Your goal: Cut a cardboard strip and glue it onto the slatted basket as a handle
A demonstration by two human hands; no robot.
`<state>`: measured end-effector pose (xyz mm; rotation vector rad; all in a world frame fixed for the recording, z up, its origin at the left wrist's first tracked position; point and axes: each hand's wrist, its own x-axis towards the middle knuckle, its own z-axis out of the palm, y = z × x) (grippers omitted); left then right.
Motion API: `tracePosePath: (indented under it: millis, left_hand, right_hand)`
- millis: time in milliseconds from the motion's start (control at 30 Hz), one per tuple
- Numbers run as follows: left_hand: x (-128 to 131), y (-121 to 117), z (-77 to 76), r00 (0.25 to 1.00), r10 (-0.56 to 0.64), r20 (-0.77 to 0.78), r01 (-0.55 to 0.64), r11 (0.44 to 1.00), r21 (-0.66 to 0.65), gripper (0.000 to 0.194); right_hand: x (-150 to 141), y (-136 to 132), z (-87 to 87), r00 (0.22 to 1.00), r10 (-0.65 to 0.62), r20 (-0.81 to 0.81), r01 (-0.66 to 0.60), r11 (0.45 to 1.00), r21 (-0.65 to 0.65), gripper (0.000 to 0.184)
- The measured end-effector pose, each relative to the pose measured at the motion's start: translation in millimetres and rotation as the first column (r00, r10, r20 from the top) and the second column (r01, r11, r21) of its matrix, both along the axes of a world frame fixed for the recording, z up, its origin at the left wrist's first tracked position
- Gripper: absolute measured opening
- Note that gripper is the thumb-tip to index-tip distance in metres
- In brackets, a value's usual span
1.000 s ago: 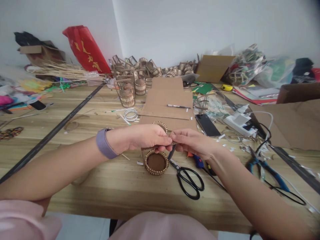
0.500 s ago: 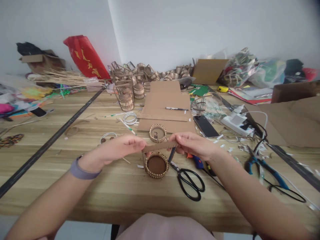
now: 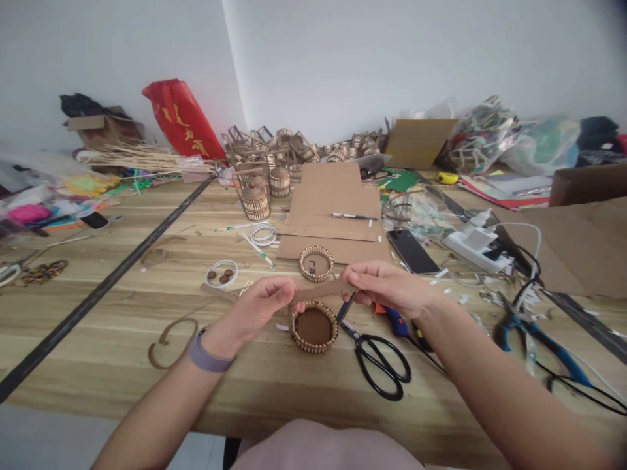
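Observation:
Between my two hands stretches a narrow brown cardboard strip. My left hand pinches its left end between thumb and fingers, while my right hand grips the right end. Just below the strip stands a round basket with a beaded-looking wooden rim and a brown base; the strip overlaps its far edge. Behind the strip, a similar open ring lies on cardboard with dark printing showing inside it. Black-handled scissors rest right of the near basket, their blades partly under my right hand.
Flat cardboard sheets bear a pen. A phone, a power strip and blue-handled pliers lie to the right. Small finished baskets are piled at the back. A tape roll encloses brown discs at left.
My hands were close together on the strip; my left hand moved left, exposing its length, then shifted slightly lower. The ring behind has come into full view. The camera view has shifted a little.

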<state>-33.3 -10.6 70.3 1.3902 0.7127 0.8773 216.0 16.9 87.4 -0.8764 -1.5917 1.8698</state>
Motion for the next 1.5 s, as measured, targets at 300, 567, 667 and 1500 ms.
tracePosePath:
  millis: [300,567,667,1500]
  left_hand:
    - [13.0,-0.4,-15.0,0.981,0.091,0.171,-0.091,0.996,-0.007,0.059]
    - [11.2,-1.6,-20.0,0.972,0.107,0.211,-0.108,0.994,-0.006,0.056]
    - [10.4,-2.6,-17.1,0.977,0.093,0.193,-0.095,0.996,-0.002,0.057]
    - [60.4,46.3,86.3,0.525,-0.381,-0.761,0.448,0.884,-0.133,0.043]
  right_hand:
    - [-0.6,-0.2,1.8,0.999,-0.019,0.039,0.018,1.0,0.022,0.048]
    - [-3.8,-2.2,6.0,0.992,-0.044,0.119,0.038,0.998,0.047,0.05]
    - [-4.8,-3.3,9.7,0.987,-0.036,0.159,0.027,0.998,0.063,0.05]
    - [-2.9,-34.5,-9.7,0.969,-0.163,-0.185,0.173,0.984,0.045,0.037]
